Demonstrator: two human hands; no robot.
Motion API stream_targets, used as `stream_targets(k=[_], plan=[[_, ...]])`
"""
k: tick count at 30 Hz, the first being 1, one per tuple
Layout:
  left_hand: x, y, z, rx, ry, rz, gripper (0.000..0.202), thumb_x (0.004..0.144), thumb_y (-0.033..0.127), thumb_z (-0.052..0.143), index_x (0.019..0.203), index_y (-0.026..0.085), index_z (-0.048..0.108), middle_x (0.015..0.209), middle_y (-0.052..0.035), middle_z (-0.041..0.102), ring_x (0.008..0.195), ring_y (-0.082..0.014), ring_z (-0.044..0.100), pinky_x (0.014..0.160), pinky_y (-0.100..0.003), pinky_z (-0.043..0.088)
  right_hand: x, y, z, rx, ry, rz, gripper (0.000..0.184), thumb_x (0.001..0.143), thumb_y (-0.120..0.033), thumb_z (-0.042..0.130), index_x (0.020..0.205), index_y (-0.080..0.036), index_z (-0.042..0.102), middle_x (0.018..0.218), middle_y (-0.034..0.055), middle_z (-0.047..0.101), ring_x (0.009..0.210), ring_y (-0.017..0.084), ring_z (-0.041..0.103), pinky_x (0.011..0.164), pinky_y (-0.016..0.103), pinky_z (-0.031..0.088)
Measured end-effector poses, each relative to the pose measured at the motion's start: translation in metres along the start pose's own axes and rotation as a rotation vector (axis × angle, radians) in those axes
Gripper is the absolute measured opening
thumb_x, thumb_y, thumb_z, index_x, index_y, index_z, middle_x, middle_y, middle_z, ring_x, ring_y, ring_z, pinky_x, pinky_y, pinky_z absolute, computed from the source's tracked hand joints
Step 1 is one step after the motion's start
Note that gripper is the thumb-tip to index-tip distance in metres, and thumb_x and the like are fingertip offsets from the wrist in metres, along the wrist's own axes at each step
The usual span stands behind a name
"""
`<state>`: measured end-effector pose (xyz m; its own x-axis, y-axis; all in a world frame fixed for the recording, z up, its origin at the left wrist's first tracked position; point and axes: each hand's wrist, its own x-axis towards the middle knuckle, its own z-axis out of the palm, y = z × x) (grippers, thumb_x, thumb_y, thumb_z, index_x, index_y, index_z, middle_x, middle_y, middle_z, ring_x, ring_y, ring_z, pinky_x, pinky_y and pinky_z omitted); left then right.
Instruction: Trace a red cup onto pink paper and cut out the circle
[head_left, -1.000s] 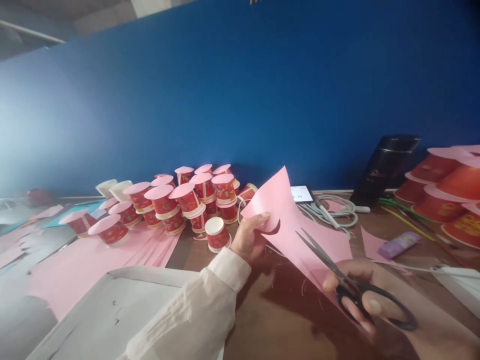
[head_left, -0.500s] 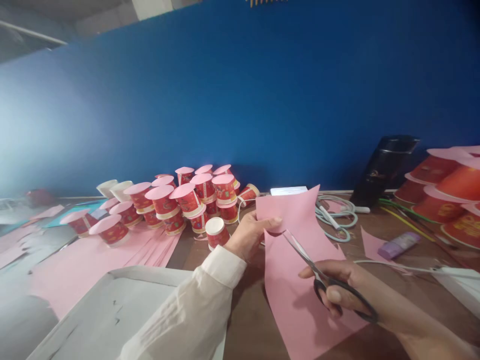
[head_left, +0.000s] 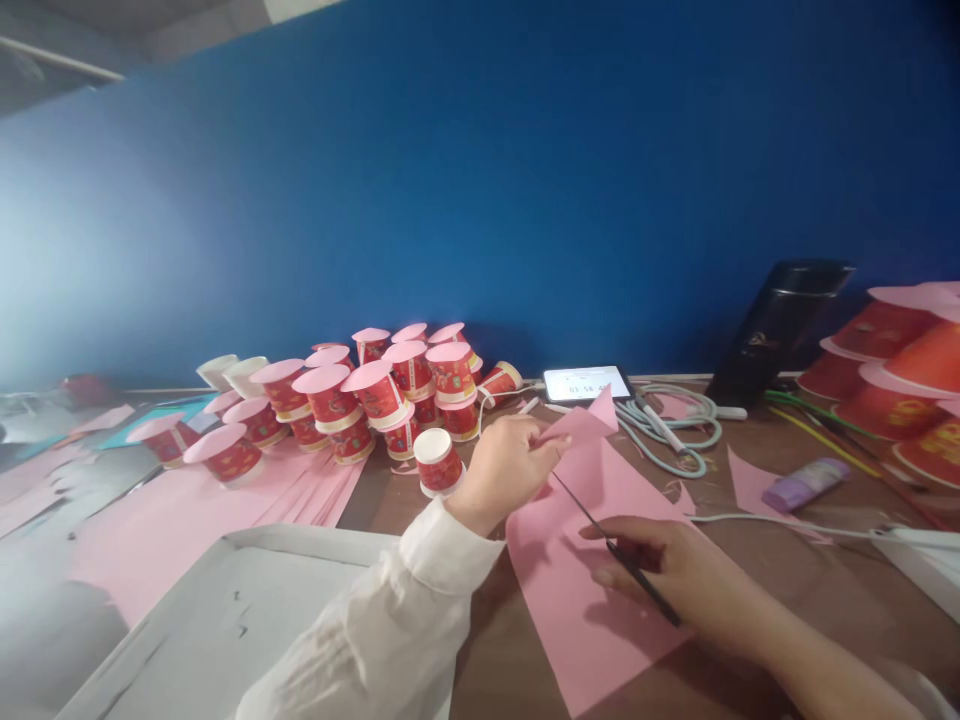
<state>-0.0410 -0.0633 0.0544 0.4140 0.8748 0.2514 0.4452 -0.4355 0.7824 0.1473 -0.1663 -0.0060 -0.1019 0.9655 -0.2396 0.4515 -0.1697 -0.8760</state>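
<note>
Between my hands is a sheet of pink paper [head_left: 592, 630], its lower part lying over the brown table and its top end lifted and bent. My left hand [head_left: 506, 462] pinches the paper near that top end, thumb and fingers closed on it. In my right hand [head_left: 667, 565] is a pair of scissors [head_left: 641, 580] with dark handles, seen edge-on. The blades point up and left towards my left hand, their tips close to the pinched paper. How far the blades are apart is hard to see from this angle.
Red paper cups [head_left: 326, 400] topped with pink discs stand left of my hands. A small red cup [head_left: 437, 460] stands nearest my left wrist. Behind the paper lie a lit phone [head_left: 586, 384] and a coiled cable [head_left: 679, 430]. A purple glue stick [head_left: 806, 485] and a black bottle [head_left: 776, 335] are at right.
The scissors have turned from showing their open loops to edge-on. My left hand has rolled over and the paper's top has folded down, uncovering the phone screen.
</note>
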Motion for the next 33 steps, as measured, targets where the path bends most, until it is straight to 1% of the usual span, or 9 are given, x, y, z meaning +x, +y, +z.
stream_targets(k=[4,8,13,16,19,22,24,27,33], plan=[[0.001,0.001,0.003,-0.009,0.02,-0.054,0.04,0.084,0.045,0.057,0.056,0.019,0.049,0.055,0.0028,0.046,0.054,-0.011,0.041,0.052,-0.025,0.03,0.002,0.002,0.005,0.029,-0.005,-0.031,0.057,0.072,-0.056,0.074,0.115,-0.019,0.072,0.073,0.0038,0.066,0.061,0.014,0.055,0.054,0.025,0.045],[0.005,0.002,0.003,-0.242,0.052,-0.17,0.03,0.085,0.041,0.057,0.071,0.015,0.063,0.065,-0.0006,0.06,0.062,-0.0136,0.053,0.059,-0.025,0.039,0.0,0.004,0.006,0.16,-0.082,-0.006,0.06,0.073,-0.056,0.075,0.118,-0.017,0.069,0.074,0.0031,0.064,0.06,0.012,0.054,0.052,0.024,0.043],[0.007,0.003,0.003,-0.4,0.051,-0.199,0.022,0.086,0.035,0.057,0.08,0.015,0.065,0.077,-0.003,0.066,0.069,-0.0153,0.059,0.064,-0.026,0.045,0.0,-0.001,0.012,0.31,-0.136,0.022,0.069,0.067,-0.061,0.077,0.115,-0.012,0.068,0.068,0.0015,0.059,0.056,0.011,0.05,0.049,0.024,0.04],[0.004,0.004,0.001,-0.186,0.026,-0.141,0.025,0.086,0.036,0.056,0.071,0.016,0.061,0.066,-0.0003,0.06,0.062,-0.0138,0.054,0.059,-0.026,0.041,0.003,-0.001,0.017,0.306,-0.121,0.006,0.068,0.068,-0.061,0.076,0.114,-0.011,0.069,0.068,0.0028,0.061,0.056,0.012,0.052,0.051,0.025,0.044],[-0.002,0.007,-0.002,0.168,0.025,0.059,0.033,0.088,0.033,0.054,0.06,0.018,0.054,0.063,0.0003,0.055,0.064,-0.0138,0.051,0.063,-0.027,0.04,0.005,0.002,0.022,0.173,-0.03,-0.061,0.058,0.073,-0.058,0.073,0.111,-0.014,0.072,0.073,0.0057,0.068,0.064,0.016,0.059,0.057,0.026,0.049],[-0.009,0.011,-0.002,0.431,0.077,0.257,0.03,0.093,0.026,0.049,0.068,0.018,0.062,0.077,-0.0029,0.063,0.077,-0.0168,0.054,0.078,-0.032,0.043,0.004,0.003,0.025,0.018,0.092,-0.135,0.05,0.072,-0.056,0.073,0.105,-0.018,0.076,0.084,0.0087,0.074,0.076,0.022,0.067,0.066,0.027,0.052],[-0.013,0.012,0.001,0.578,0.124,0.321,0.028,0.094,0.024,0.046,0.077,0.019,0.067,0.085,-0.0047,0.065,0.085,-0.0194,0.053,0.083,-0.036,0.042,0.003,0.003,0.026,-0.054,0.143,-0.162,0.045,0.073,-0.054,0.072,0.102,-0.02,0.077,0.088,0.0089,0.075,0.079,0.024,0.069,0.069,0.027,0.053],[-0.018,0.014,0.008,0.748,0.134,0.345,0.028,0.093,0.019,0.046,0.076,0.019,0.067,0.084,-0.0061,0.063,0.086,-0.0215,0.052,0.077,-0.036,0.042,0.002,0.004,0.027,-0.131,0.171,-0.189,0.039,0.076,-0.052,0.069,0.099,-0.022,0.077,0.087,0.0072,0.076,0.077,0.023,0.069,0.069,0.027,0.053],[-0.028,0.024,0.017,0.86,-0.024,0.251,0.025,0.089,0.009,0.045,0.081,0.018,0.067,0.085,-0.0077,0.062,0.081,-0.0209,0.056,0.063,-0.031,0.039,0.004,0.009,0.026,-0.156,0.18,-0.208,0.027,0.076,-0.049,0.07,0.089,-0.026,0.076,0.082,0.0052,0.075,0.077,0.024,0.067,0.068,0.028,0.051]])
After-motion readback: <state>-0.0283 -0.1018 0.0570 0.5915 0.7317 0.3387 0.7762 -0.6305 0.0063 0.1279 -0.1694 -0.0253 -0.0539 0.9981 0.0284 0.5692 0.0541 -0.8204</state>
